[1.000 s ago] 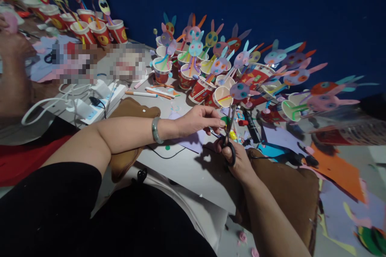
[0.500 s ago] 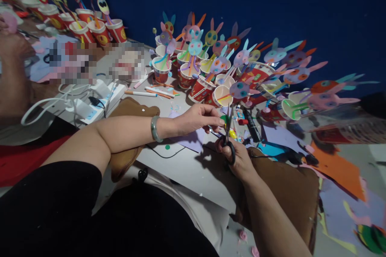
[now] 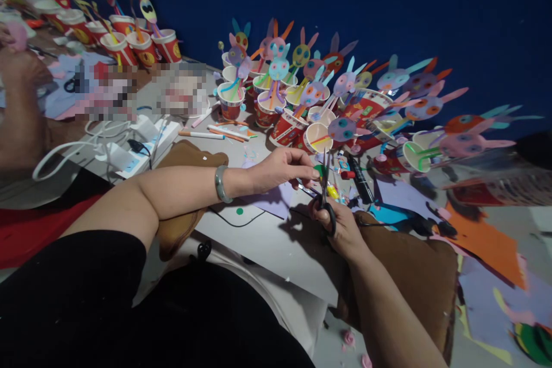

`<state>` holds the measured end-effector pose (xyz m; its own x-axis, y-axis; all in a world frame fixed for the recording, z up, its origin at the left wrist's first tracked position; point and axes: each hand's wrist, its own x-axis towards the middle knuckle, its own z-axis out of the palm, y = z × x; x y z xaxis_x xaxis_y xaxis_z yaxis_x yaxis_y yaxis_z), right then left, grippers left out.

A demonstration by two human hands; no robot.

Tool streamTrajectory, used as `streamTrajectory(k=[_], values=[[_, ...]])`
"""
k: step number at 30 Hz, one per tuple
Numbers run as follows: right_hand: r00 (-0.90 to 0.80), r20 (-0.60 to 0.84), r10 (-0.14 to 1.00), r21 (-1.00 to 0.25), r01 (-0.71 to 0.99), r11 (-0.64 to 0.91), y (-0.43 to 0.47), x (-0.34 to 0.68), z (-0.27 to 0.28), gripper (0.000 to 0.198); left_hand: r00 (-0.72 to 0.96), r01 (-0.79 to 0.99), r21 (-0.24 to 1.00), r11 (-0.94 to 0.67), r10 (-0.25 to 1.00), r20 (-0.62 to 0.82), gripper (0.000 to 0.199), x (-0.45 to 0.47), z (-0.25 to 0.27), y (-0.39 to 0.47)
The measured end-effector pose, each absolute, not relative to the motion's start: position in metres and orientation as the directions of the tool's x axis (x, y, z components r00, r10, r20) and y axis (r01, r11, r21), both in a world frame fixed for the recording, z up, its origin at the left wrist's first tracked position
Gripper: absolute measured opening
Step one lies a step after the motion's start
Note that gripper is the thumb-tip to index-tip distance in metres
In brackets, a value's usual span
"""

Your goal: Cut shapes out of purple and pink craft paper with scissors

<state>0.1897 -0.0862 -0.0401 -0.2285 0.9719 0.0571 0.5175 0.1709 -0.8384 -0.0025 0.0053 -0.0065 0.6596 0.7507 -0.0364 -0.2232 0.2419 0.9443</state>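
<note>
My left hand pinches a small piece of green paper between thumb and fingers. In my right hand are black-handled scissors, blades pointing up, beside the green paper. Whether the blades touch the paper I cannot tell. Under my hands lies a sheet of lilac paper. A small green paper disc rests on the table to the left of that sheet.
Paper cups holding paper rabbit figures stand along the back. A white power strip, markers and a black tube lie around. Brown cushions sit under both arms. At far left is another person's hand.
The scissors' blades have shifted slightly left, closer to the green paper. The other person's hand at far left has moved a little. My left hand stays nearly still.
</note>
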Motion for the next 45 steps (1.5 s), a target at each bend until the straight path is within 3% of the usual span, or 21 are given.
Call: streamTrajectory(k=[22,45], values=[[-0.257,0.028,0.966,-0.832,0.529,0.165,-0.0869,0.1905,-0.0381,0.066,0.636,-0.226,0.945,0.237,0.770,-0.040,0.020,-0.0038,-0.0025,0.0082],[-0.260,0.011,0.966,-0.810,0.563,0.161,-0.0859,0.1917,-0.0347,0.066,0.634,-0.168,0.980,0.107,0.773,0.025,0.011,-0.0050,0.0004,0.0098]])
